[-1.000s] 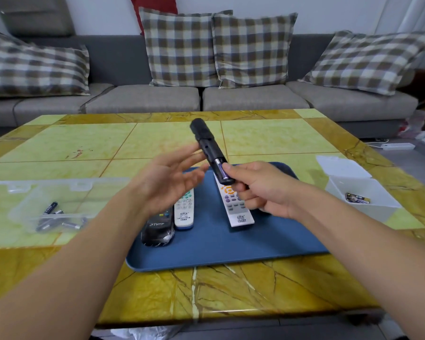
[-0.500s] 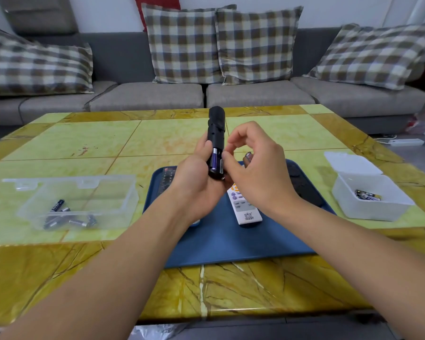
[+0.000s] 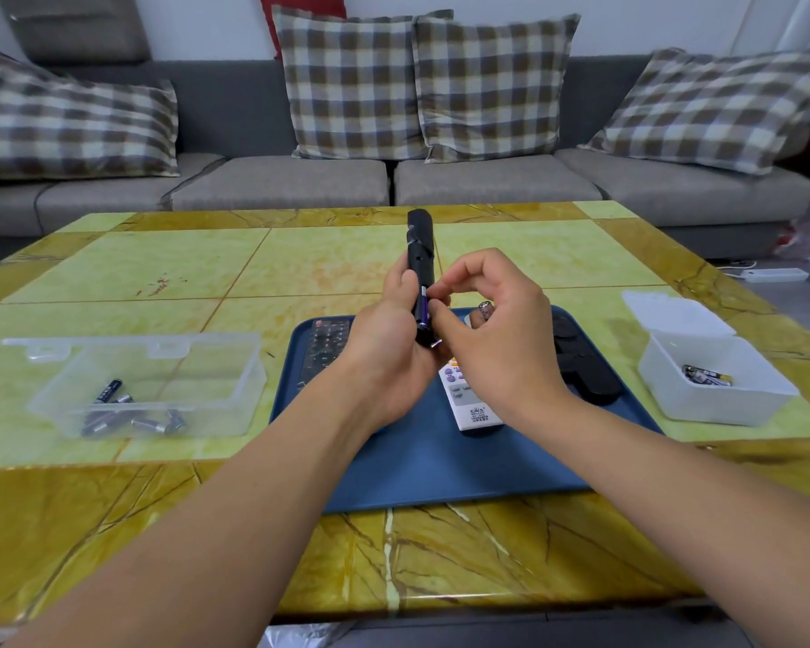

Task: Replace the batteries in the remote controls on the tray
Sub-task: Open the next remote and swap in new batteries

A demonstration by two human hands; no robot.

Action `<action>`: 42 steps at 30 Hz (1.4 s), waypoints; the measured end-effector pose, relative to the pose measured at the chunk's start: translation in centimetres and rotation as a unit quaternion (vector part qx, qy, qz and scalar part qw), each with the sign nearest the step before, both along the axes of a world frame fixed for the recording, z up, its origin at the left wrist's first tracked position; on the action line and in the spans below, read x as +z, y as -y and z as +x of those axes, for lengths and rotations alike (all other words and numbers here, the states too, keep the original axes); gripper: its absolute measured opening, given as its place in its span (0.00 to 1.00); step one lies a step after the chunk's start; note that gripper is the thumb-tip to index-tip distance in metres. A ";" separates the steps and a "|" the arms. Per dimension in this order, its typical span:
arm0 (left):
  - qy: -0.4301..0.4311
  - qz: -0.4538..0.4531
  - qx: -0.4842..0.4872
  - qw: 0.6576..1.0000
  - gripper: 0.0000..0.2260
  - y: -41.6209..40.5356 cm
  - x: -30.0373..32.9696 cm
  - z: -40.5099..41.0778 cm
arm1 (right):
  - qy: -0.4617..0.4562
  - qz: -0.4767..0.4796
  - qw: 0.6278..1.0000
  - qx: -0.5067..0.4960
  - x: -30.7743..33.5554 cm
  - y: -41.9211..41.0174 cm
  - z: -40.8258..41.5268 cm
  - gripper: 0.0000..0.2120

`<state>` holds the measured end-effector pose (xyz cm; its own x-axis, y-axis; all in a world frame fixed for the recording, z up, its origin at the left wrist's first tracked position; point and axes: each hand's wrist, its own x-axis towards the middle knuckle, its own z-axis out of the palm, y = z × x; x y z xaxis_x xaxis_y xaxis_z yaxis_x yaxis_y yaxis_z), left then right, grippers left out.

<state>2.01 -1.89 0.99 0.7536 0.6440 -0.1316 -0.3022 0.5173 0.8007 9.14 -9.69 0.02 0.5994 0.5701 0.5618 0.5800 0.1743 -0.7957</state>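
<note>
The left hand [image 3: 389,353] grips the black remote [image 3: 421,268] upright above the tray's [image 3: 422,470] far edge, battery bay exposed. The right hand [image 3: 496,339] pinches a battery [image 3: 423,311] seated in the bay with thumb and forefinger; a second battery [image 3: 485,310] sits behind its curled fingers. A white remote [image 3: 471,404] lies on the tray. A clear box [image 3: 141,381] stands near the table's [image 3: 160,273] left edge, a white box [image 3: 711,371] near the right.
</note>
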 end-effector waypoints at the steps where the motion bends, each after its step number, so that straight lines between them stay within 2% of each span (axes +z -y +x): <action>1: 0.004 0.000 0.003 1.000 0.18 0.1 0.1 0.0 | -0.005 0.005 1.000 -0.003 0.0 0.0 -0.1 0.09; 8: 0.001 -0.010 0.030 0.999 0.18 0.8 0.6 -0.2 | -0.014 0.003 1.000 0.002 -0.9 -0.4 -0.7 0.07; 16: -0.016 0.049 0.001 0.999 0.20 1.4 -0.2 0.0 | -0.002 0.002 0.999 -0.036 -1.2 -1.1 0.0 0.05; 24: -0.032 0.077 0.001 0.997 0.19 1.7 0.0 0.2 | -0.020 0.002 1.000 -0.005 -1.3 -1.7 0.2 0.05; 31: -0.033 0.060 0.000 0.998 0.19 2.0 -0.4 1.0 | -0.051 0.001 0.999 -0.013 -1.2 -1.3 0.9 0.06; 33: -0.031 0.048 0.004 0.998 0.19 1.9 -0.5 1.4 | -0.107 0.007 0.994 -0.025 -1.2 -1.1 1.1 0.07; 36: -0.049 0.076 0.022 0.996 0.20 1.7 -0.8 1.7 | -0.267 -0.002 0.964 -0.022 -1.3 -1.1 1.1 0.10; 39: -0.097 0.117 0.042 0.987 0.19 1.9 -1.2 2.3 | -0.409 -0.058 0.911 0.010 -1.1 -0.8 1.4 0.04; 42: -0.135 0.157 0.050 0.977 0.20 2.3 -1.3 2.9 | -0.544 -0.067 0.833 0.070 -1.2 -0.4 2.2 0.06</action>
<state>4.92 -4.15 -0.35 0.6499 0.7532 -0.1019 -0.0938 0.2126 0.9726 11.29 -9.28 -1.20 0.6343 0.6918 -0.3450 -0.5162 0.0468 -0.8552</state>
